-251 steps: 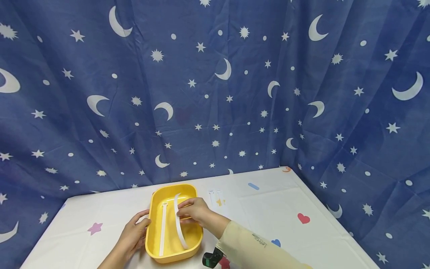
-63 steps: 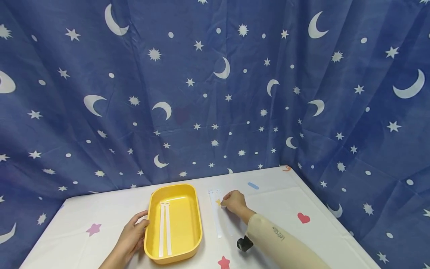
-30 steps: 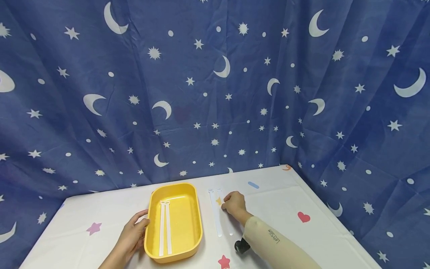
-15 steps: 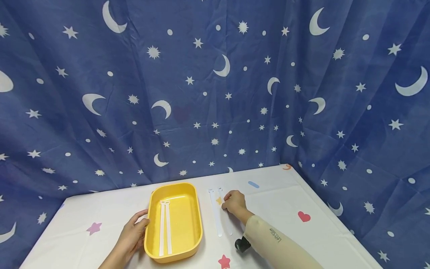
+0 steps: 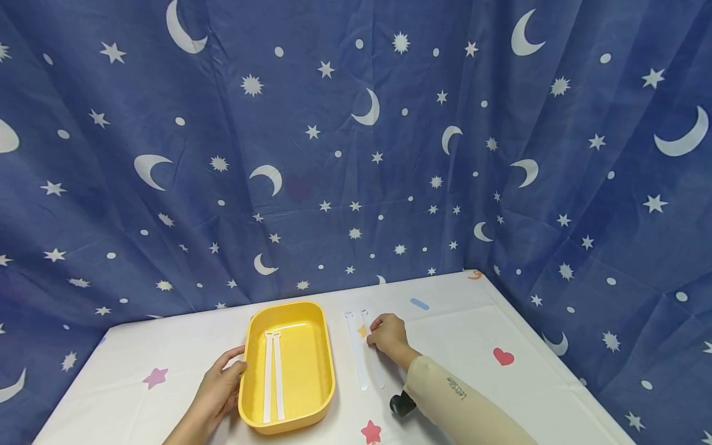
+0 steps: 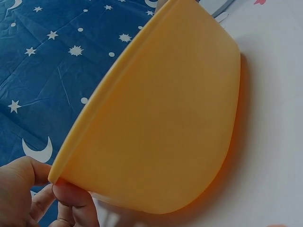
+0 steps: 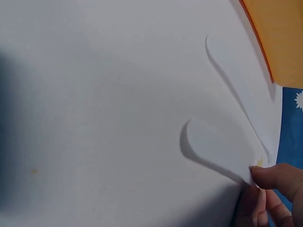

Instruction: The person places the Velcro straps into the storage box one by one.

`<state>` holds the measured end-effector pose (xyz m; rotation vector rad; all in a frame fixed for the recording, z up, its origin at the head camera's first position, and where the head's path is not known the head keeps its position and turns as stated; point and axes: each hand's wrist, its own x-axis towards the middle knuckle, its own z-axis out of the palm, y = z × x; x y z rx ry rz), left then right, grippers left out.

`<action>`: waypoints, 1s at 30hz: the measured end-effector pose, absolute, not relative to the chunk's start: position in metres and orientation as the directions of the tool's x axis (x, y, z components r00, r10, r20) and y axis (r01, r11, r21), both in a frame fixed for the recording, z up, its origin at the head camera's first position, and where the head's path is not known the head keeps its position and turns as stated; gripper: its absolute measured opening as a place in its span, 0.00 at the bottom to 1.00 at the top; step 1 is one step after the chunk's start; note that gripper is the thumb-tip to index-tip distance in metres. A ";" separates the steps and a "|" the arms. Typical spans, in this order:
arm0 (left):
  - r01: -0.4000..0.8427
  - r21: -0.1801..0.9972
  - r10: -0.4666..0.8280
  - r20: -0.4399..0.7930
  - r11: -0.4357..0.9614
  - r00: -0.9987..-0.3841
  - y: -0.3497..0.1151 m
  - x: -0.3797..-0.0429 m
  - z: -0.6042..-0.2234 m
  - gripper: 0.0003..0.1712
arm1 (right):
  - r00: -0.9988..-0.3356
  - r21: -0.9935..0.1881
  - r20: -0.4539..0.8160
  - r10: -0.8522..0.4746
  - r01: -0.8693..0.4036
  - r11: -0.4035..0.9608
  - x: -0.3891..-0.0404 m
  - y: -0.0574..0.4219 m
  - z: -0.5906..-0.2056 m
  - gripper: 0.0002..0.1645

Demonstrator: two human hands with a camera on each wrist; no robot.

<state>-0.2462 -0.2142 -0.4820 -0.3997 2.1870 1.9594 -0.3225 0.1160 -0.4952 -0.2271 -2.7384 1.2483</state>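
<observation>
My left hand (image 5: 219,386) holds the near left rim of a yellow plastic tray (image 5: 306,377); in the left wrist view thumb and fingers pinch the tray's edge. Inside the tray, two thin white straps with slotted heads lie side by side, a left strap (image 5: 269,380) and a right strap (image 5: 279,380). To the tray's right my right hand (image 5: 389,337) pinches another white strap (image 7: 215,149) between thumb and fingers, its rounded end curving off the cloth. A similar strap (image 5: 356,352) lies flat between that hand and the tray.
A white tablecloth (image 5: 456,346) printed with coloured shapes covers the table. Behind and to the right hangs a blue curtain (image 5: 311,154) with moons and stars. A dark rounded device (image 5: 402,405) sits under the right wrist.
Earlier my right hand held a strap inside the tray; that strap now lies beside the other one there. The right hand has moved right, onto a strap on the cloth, which has shifted slightly.
</observation>
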 end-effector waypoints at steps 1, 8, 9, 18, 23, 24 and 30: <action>-0.313 0.945 -0.080 -0.307 0.095 -0.949 -0.214 -0.246 -0.482 0.33 | -0.981 -0.758 0.052 0.186 0.082 0.647 -0.323 0.116 -0.496 0.12; -0.309 0.948 -0.078 -0.303 0.081 -0.950 -0.213 -0.245 -0.481 0.32 | -0.979 -0.774 0.072 0.192 0.067 0.630 -0.321 0.116 -0.498 0.12; -0.307 0.948 -0.077 -0.301 0.079 -0.950 -0.213 -0.245 -0.481 0.32 | -0.978 -0.775 0.081 0.192 0.059 0.629 -0.321 0.116 -0.499 0.12; -0.321 0.944 -0.080 -0.315 0.081 -0.946 -0.213 -0.246 -0.480 0.33 | -0.972 -0.753 0.140 0.187 0.018 0.658 -0.319 0.115 -0.500 0.11; -0.325 0.943 -0.081 -0.319 0.074 -0.944 -0.213 -0.246 -0.480 0.33 | -0.975 -0.747 0.134 0.178 0.018 0.665 -0.318 0.115 -0.499 0.10; -0.326 0.943 -0.082 -0.320 0.073 -0.944 -0.213 -0.246 -0.480 0.33 | -0.976 -0.748 0.135 0.173 0.015 0.664 -0.318 0.115 -0.499 0.10; -0.323 0.943 -0.081 -0.318 0.073 -0.945 -0.213 -0.246 -0.480 0.33 | -0.979 -0.748 0.135 0.152 0.000 0.663 -0.318 0.114 -0.500 0.11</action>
